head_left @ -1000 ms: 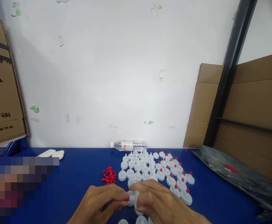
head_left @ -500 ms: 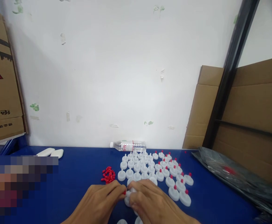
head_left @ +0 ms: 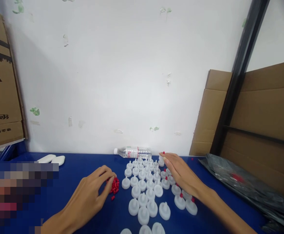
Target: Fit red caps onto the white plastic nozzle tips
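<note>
Head view: the left hand [head_left: 90, 195] has its fingertips pinched into the red plugs [head_left: 113, 185], which lie nearer than the water bottle [head_left: 133, 152] and to its left. The right hand [head_left: 180, 175] stretches just right of that bottle, its fingertips touching a red-tipped white cap [head_left: 161, 159]. Whether they grip it, I cannot tell.

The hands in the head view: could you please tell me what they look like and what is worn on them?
Both are bare. The left hand and the right hand show no gloves, rings, watch or sleeves as far as the picture's edge. The fingers are long and slender, with no markings.
</note>
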`<state>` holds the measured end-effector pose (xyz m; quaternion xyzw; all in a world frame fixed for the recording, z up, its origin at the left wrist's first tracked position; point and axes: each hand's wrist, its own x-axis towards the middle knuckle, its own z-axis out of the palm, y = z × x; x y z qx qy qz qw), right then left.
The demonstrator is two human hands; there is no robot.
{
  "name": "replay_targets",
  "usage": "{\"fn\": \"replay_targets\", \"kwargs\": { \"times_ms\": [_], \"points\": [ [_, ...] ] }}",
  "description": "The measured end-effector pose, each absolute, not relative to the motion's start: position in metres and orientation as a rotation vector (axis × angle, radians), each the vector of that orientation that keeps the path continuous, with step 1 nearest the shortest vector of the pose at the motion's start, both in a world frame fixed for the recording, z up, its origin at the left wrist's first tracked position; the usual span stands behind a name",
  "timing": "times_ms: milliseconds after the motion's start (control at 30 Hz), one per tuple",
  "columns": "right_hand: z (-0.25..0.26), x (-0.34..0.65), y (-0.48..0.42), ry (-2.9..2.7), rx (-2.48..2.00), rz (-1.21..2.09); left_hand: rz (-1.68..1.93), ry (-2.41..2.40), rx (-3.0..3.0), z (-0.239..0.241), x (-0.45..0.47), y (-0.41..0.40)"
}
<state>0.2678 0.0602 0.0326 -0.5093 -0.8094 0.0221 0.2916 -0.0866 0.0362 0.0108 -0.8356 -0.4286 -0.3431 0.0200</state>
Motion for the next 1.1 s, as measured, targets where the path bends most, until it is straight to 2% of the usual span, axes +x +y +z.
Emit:
{"fn": "replay_targets", "kwargs": {
  "times_ms": [267, 633, 700, 867, 1100],
  "points": [
    [0.023, 0.283, 0.07, -2.244, -1.517, 0.182, -0.929, -1.511, -2.623, 0.011, -0.086, 0.039],
    [0.046, 0.274, 0.052, -2.257, -1.369, 0.054, -0.824, -1.393, -2.777, 0.009, -0.084, 0.033],
    [0.055, 0.269, 0.039, -2.289, -1.362, 0.123, -0.8, -1.354, -2.799, 0.007, -0.083, 0.032],
    [0.062, 0.26, 0.015, -2.43, -1.374, 0.582, -0.808, -1.302, -2.807, 0.006, -0.083, 0.03],
    [0.04, 0.26, 0.019, -2.579, -1.207, 0.487, -0.663, -1.295, -2.788, 0.002, -0.087, 0.031]
  ]
}}
